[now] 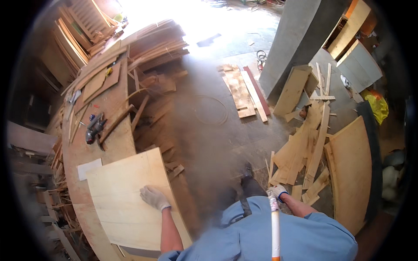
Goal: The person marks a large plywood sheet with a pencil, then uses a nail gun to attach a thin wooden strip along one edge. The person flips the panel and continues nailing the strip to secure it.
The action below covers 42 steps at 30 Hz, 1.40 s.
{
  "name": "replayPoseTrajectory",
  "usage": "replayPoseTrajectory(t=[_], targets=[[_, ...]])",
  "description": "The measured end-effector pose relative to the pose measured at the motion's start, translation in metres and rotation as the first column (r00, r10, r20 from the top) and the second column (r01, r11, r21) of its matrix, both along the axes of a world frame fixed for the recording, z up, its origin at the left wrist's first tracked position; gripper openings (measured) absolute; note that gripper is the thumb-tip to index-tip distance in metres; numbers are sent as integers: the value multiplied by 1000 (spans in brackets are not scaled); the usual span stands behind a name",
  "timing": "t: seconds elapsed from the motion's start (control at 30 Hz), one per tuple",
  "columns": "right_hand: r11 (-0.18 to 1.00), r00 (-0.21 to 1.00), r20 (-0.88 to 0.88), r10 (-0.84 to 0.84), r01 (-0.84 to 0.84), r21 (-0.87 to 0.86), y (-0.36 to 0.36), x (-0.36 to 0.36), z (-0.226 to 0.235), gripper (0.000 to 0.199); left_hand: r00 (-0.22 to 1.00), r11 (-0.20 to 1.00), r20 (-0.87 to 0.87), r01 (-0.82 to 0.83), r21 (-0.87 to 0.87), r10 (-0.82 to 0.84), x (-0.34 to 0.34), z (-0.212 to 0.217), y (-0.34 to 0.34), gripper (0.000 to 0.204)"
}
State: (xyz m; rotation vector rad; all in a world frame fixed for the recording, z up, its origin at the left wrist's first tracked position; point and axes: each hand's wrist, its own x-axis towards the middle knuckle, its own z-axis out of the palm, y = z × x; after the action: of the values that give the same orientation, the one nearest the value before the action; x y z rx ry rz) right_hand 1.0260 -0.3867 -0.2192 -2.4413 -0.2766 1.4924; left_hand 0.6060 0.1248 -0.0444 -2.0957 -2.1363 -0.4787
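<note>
My left hand (154, 198), in a light work glove, lies on a pale wooden panel (130, 217) on the left workbench. Its fingers are stretched out over the panel's surface. My right hand (278, 190), gloved too, is at my right side near the heap of offcuts. A cigarette (275, 228) with an ash tip crosses the view in front of it and covers part of its fingers. Whether that hand holds anything is hidden. A white sheet of paper (89, 168) lies at the panel's far left corner.
On the workbench (117, 143), a dark power tool (94, 128) lies beyond the panel. Stacked boards (156, 43) rise farther back. Loose planks (241, 91) lie on the floor before a grey pillar (296, 39). Wood offcuts (300, 152) and a curved panel (352, 169) occupy the right.
</note>
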Motion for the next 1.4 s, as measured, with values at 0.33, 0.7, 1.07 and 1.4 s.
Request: replayPoseTrajectory(t=[0.33,0.7,1.07,1.4], targets=[[915,892,-275,-360,395,83,92,100,80,34,999,996,-23,-31,-78,29,-2,23,15,27],[930,948,-237,-213,271,249,55,155,11,25,992,831,-123,-101,-547,40,65,59,16,60],[885,997,-29,66,-45,464,61,160,-80,29,994,724,19,93,-683,-110,60,77,40,60],[895,897,-214,-386,420,150,81,183,-38,23,997,712,54,74,-699,-51,52,77,39,63]])
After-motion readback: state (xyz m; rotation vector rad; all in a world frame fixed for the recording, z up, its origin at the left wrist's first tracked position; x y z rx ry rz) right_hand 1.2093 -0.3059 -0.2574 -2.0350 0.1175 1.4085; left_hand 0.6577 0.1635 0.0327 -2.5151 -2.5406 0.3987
